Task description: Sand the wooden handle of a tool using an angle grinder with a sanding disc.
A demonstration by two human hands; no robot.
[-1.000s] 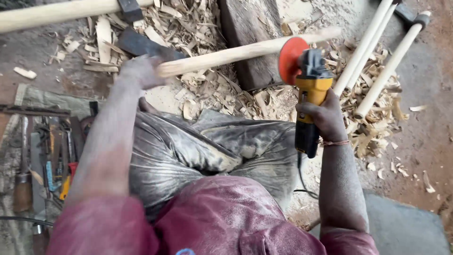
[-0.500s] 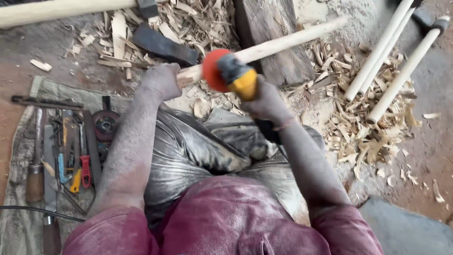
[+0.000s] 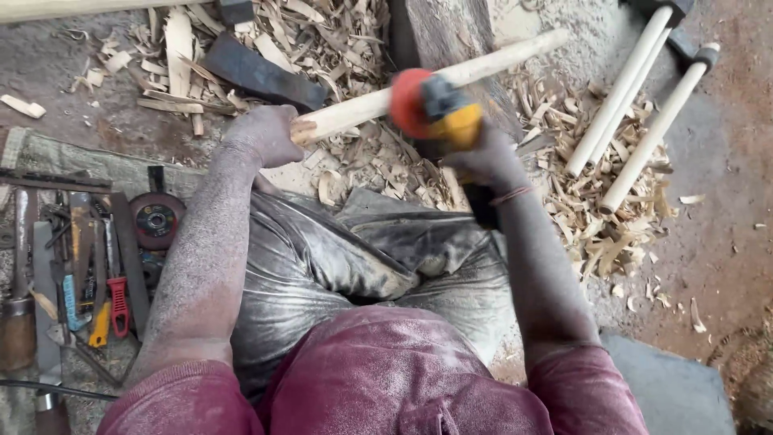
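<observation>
We clamp left hand (image 3: pixel 266 133) on pale round wooden handle (image 3: pixel 483 64); right hand (image 3: pixel 483 161) grips yellow grinder (image 3: pixel 443 117), red disc mid-shaft; near end rough, two smooth handles (image 3: pixel 636 113) at 2 o'clock.

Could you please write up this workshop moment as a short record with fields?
Setting: dusty ground strewn with wood shavings
Left hand: grips the near end of a pale wooden handle
Right hand: holds a yellow angle grinder, its red sanding disc against the wooden handle
Finished pieces: two pale round handles lie on the shavings at the right
Tool cloth: hand tools and a spare grinding disc at the left
Clothing: maroon shirt, dusty grey trousers
</observation>
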